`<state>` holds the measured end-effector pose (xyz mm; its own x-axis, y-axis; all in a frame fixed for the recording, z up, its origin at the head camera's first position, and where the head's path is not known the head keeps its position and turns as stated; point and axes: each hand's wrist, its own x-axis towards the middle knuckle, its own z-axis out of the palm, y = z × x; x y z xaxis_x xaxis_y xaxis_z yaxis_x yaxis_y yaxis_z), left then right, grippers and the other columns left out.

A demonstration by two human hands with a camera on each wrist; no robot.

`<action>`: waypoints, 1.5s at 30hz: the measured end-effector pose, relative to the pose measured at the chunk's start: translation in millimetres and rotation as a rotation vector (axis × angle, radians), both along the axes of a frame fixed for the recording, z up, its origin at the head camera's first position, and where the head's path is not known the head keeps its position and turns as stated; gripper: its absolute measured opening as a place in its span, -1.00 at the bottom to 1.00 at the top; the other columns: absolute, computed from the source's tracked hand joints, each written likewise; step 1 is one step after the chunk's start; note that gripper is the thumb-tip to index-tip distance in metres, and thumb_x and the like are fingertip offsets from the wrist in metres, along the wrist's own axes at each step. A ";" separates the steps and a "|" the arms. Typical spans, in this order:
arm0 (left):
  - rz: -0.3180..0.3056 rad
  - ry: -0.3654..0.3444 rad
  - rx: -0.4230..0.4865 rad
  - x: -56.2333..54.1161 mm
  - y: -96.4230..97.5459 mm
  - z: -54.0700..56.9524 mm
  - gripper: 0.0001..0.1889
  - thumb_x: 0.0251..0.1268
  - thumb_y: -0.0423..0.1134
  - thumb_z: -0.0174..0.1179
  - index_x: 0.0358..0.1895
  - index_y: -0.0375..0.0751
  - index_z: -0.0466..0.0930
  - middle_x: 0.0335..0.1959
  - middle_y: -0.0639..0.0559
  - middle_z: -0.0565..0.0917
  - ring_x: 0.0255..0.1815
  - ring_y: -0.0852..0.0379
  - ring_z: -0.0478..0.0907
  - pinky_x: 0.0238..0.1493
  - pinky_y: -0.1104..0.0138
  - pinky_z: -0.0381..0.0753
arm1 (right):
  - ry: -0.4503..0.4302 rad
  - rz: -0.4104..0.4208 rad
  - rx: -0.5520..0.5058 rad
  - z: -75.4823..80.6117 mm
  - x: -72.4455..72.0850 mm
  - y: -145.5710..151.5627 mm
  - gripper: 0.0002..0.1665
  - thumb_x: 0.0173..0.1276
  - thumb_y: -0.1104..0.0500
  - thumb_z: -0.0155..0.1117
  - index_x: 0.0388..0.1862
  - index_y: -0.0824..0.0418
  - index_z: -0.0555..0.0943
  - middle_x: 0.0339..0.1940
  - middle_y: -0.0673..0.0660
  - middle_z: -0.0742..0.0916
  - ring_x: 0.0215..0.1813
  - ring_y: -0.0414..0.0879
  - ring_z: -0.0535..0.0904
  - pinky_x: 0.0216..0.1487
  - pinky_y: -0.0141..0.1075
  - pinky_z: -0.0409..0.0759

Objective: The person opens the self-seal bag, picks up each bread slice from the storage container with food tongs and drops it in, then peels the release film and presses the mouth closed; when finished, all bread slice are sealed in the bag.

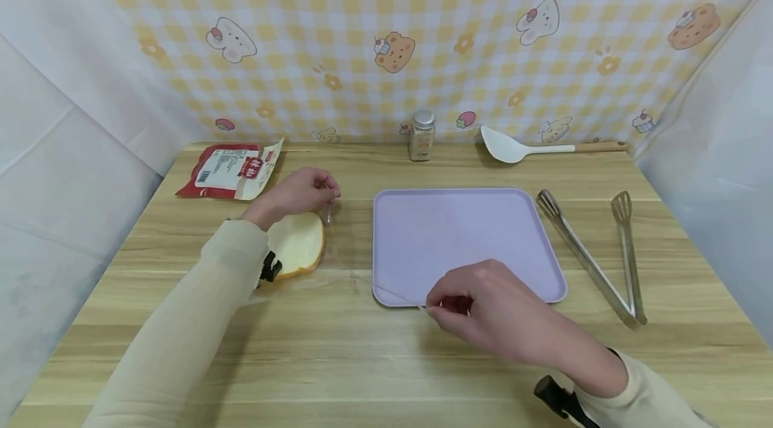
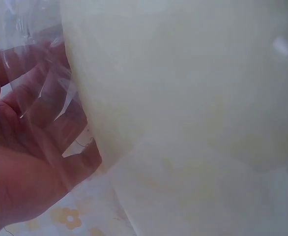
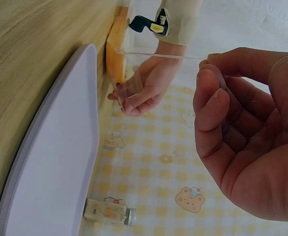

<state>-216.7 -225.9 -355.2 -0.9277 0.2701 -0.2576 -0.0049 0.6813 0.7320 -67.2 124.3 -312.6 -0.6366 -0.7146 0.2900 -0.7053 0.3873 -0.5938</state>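
A slice of bread (image 1: 297,243) lies left of the middle of the table, with a clear plastic bag (image 1: 329,215) about it. My left hand (image 1: 302,190) reaches past the slice and pinches the far edge of the plastic. In the left wrist view the fingers of that hand (image 2: 41,132) show through the film beside the pale bread (image 2: 183,98). Over the tray's near edge, my right hand (image 1: 489,310) pinches another edge of the bag between thumb and forefinger. From those fingertips the plastic (image 3: 158,55) stretches taut toward the bread in the right wrist view.
A lilac tray (image 1: 459,233) lies right of the bread. Metal tongs (image 1: 594,267) rest spread beyond it. Along the back are a red and white food packet (image 1: 226,172), a glass shaker with a metal lid (image 1: 422,136) and a white spatula with a wooden handle end (image 1: 513,148).
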 end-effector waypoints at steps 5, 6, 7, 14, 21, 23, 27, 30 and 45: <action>-0.006 0.007 0.008 0.7 -0.3 0.2 -0.75 0.65 -0.25 0.09 0.02 -0.40 0.64 -0.20 -0.16 0.73 -0.10 -0.01 0.69 -0.09 0.31 0.61 | 0.010 0.002 0.000 0.4 2.3 2.0 -0.79 0.34 0.34 0.48 -0.34 0.00 0.78 -0.47 -0.23 0.72 -0.43 -0.50 0.50 -0.39 -0.54 0.57; -0.007 0.010 0.007 0.8 -0.2 0.3 -0.75 0.65 -0.25 0.09 0.01 -0.40 0.64 -0.20 -0.15 0.73 -0.10 -0.01 0.69 -0.09 0.31 0.60 | 0.011 0.002 0.001 0.8 3.0 2.3 -0.79 0.33 0.34 0.49 -0.35 0.00 0.78 -0.47 -0.24 0.72 -0.43 -0.49 0.50 -0.40 -0.54 0.56; -0.005 0.011 0.005 0.4 -0.1 -0.2 -0.75 0.65 -0.25 0.09 0.02 -0.40 0.65 -0.20 -0.16 0.74 -0.11 -0.01 0.69 -0.09 0.31 0.60 | 0.014 0.005 -0.002 1.3 3.6 2.7 -0.78 0.33 0.34 0.48 -0.35 -0.01 0.77 -0.47 -0.24 0.71 -0.43 -0.49 0.49 -0.40 -0.55 0.56; 0.006 0.007 -0.002 -0.5 -0.3 -2.4 -0.75 0.66 -0.25 0.07 0.03 -0.38 0.65 -0.18 -0.17 0.73 -0.11 0.00 0.69 -0.05 0.28 0.62 | 0.061 0.018 -0.045 4.4 7.9 5.5 -0.73 0.30 0.38 0.48 -0.34 -0.03 0.77 -0.46 -0.27 0.69 -0.42 -0.51 0.47 -0.39 -0.61 0.51; 0.011 -0.003 0.012 1.4 0.4 -0.8 -0.74 0.66 -0.25 0.06 0.04 -0.39 0.64 -0.16 -0.17 0.74 -0.09 0.01 0.69 -0.02 0.25 0.63 | 0.089 0.029 -0.068 8.7 10.8 8.6 -0.70 0.28 0.41 0.48 -0.33 -0.03 0.76 -0.46 -0.27 0.69 -0.41 -0.52 0.47 -0.37 -0.63 0.50; 0.011 -0.005 0.016 1.5 0.1 -0.7 -0.74 0.66 -0.25 0.06 0.04 -0.39 0.64 -0.16 -0.17 0.74 -0.09 0.01 0.68 -0.01 0.25 0.62 | 0.097 0.031 -0.072 9.9 10.9 9.0 -0.70 0.28 0.41 0.48 -0.33 -0.04 0.76 -0.45 -0.27 0.69 -0.41 -0.52 0.48 -0.36 -0.63 0.50; 0.009 -0.005 0.019 1.2 -0.8 -1.0 -0.74 0.65 -0.25 0.05 0.04 -0.38 0.63 -0.16 -0.15 0.73 -0.09 0.01 0.67 0.00 0.25 0.61 | 0.098 0.027 -0.080 12.3 11.3 10.5 -0.69 0.27 0.42 0.48 -0.33 -0.04 0.77 -0.45 -0.27 0.70 -0.41 -0.51 0.47 -0.37 -0.62 0.50; 0.004 -0.002 0.018 1.2 -1.6 -1.3 -0.74 0.65 -0.25 0.05 0.04 -0.38 0.63 -0.16 -0.15 0.73 -0.10 0.01 0.66 -0.01 0.25 0.60 | 0.088 0.031 -0.090 13.3 11.8 12.0 -0.68 0.28 0.42 0.48 -0.31 -0.05 0.77 -0.45 -0.27 0.70 -0.41 -0.50 0.48 -0.37 -0.62 0.50; 0.000 -0.003 0.018 0.6 0.4 1.4 -0.74 0.66 -0.23 0.06 0.04 -0.38 0.63 -0.12 -0.20 0.73 -0.07 -0.03 0.67 -0.02 0.24 0.61 | 0.084 0.017 -0.116 17.9 16.2 21.5 -0.63 0.24 0.44 0.50 -0.29 -0.07 0.76 -0.46 -0.29 0.66 -0.40 -0.49 0.48 -0.37 -0.61 0.50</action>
<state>-216.1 -225.5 -353.8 -0.9268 0.2750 -0.2556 -0.0071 0.6678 0.7443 -51.0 145.7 -294.8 -0.5948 -0.6836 0.4230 -0.7600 0.3068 -0.5729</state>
